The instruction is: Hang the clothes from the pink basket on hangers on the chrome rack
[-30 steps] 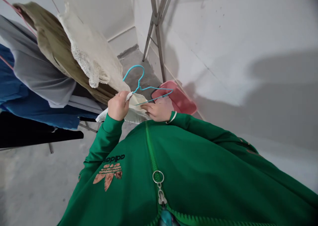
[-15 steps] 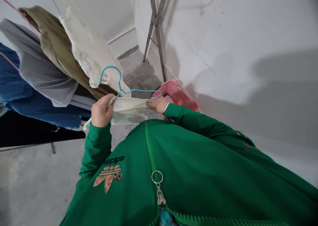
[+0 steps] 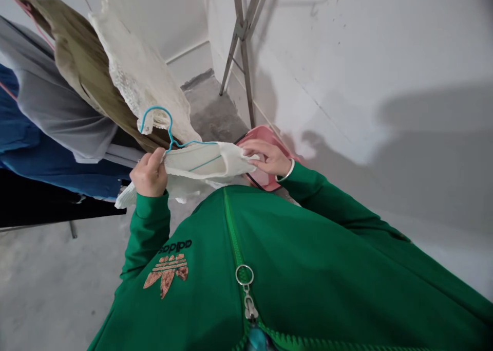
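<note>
In front of my chest is a blue hanger (image 3: 171,125), its hook up and one arm running inside a white garment (image 3: 234,162). My left hand (image 3: 148,173) is closed round the garment's left edge beside the hanger's neck; its fingertips are hidden. At the other end, my right hand (image 3: 267,158) pinches the garment's fabric between thumb and fingers, just beyond the hanger's right end. The cloth covers that end of the hanger. The lower part of the garment hangs down behind my jacket (image 3: 300,248).
Olive (image 3: 73,58), grey (image 3: 50,94) and blue (image 3: 23,140) garments hang at the left, with a white lacy one (image 3: 142,68) beside them. A pink basket (image 3: 269,135) stands below my right hand. Metal rack legs (image 3: 246,73) stand near the wall (image 3: 365,42).
My right hand has moved right and drawn the white garment over the hanger's right end, which was bare before. My left hand and the hanger have shifted slightly left.
</note>
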Available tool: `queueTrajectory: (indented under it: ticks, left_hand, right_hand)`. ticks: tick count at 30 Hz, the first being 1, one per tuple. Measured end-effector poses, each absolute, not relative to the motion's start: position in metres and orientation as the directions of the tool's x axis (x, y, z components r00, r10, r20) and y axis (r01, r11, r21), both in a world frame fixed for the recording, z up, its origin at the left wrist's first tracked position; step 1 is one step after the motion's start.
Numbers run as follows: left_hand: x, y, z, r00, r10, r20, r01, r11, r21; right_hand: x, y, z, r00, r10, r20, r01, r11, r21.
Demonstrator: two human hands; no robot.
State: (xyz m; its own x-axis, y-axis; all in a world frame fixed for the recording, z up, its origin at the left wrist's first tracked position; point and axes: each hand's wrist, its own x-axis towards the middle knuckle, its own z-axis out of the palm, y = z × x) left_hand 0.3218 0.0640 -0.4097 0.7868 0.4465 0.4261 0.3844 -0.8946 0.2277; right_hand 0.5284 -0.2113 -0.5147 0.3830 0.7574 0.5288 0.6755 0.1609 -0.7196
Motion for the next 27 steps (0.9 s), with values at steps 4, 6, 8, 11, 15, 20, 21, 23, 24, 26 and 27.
queueTrajectory:
  ticks: [4,6,8,11,15,20,21,23,24,26,27]
  left_hand:
    - [0.326,0.066,-0.406,0.769,0.420,0.483,0.299,-0.903,0.309]
    - [0.328,0.066,-0.403,0.776,0.381,0.502,0.245,-0.916,0.316]
    - [0.329,0.065,-0.398,0.785,0.351,0.511,0.205,-0.925,0.321]
    - [0.329,0.063,-0.394,0.793,0.339,0.506,0.184,-0.926,0.331]
    - [0.330,0.056,-0.397,0.816,0.355,0.456,0.182,-0.907,0.379]
    - [0.337,0.051,-0.408,0.861,0.342,0.376,0.158,-0.884,0.441]
    - [0.338,0.055,-0.410,0.874,0.338,0.350,0.155,-0.876,0.457]
    - [0.337,0.068,-0.412,0.907,0.322,0.273,0.157,-0.858,0.489]
    - [0.335,0.077,-0.414,0.923,0.314,0.222,0.167,-0.848,0.504]
    - [0.328,0.096,-0.419,0.942,0.312,0.126,0.205,-0.830,0.519]
    - [0.324,0.104,-0.422,0.945,0.314,0.089,0.224,-0.823,0.522]
  right_hand:
    - [0.539,-0.201,-0.505,0.449,0.718,0.532,0.796,-0.050,-0.604]
    - [0.547,-0.191,-0.507,0.375,0.755,0.537,0.868,-0.082,-0.489]
    - [0.553,-0.182,-0.510,0.313,0.801,0.510,0.903,-0.084,-0.422]
    - [0.556,-0.173,-0.512,0.303,0.818,0.488,0.912,-0.102,-0.397]
    - [0.551,-0.167,-0.507,0.305,0.786,0.537,0.927,-0.117,-0.356]
    - [0.538,-0.157,-0.494,0.308,0.780,0.545,0.904,-0.061,-0.424]
    - [0.536,-0.157,-0.492,0.334,0.762,0.555,0.887,-0.055,-0.458]
    - [0.536,-0.162,-0.486,0.400,0.709,0.580,0.853,-0.056,-0.519]
    - [0.538,-0.166,-0.483,0.432,0.684,0.588,0.838,-0.063,-0.542]
    - [0.545,-0.176,-0.476,0.479,0.652,0.588,0.815,-0.082,-0.574]
    - [0.549,-0.182,-0.472,0.493,0.646,0.583,0.808,-0.092,-0.582]
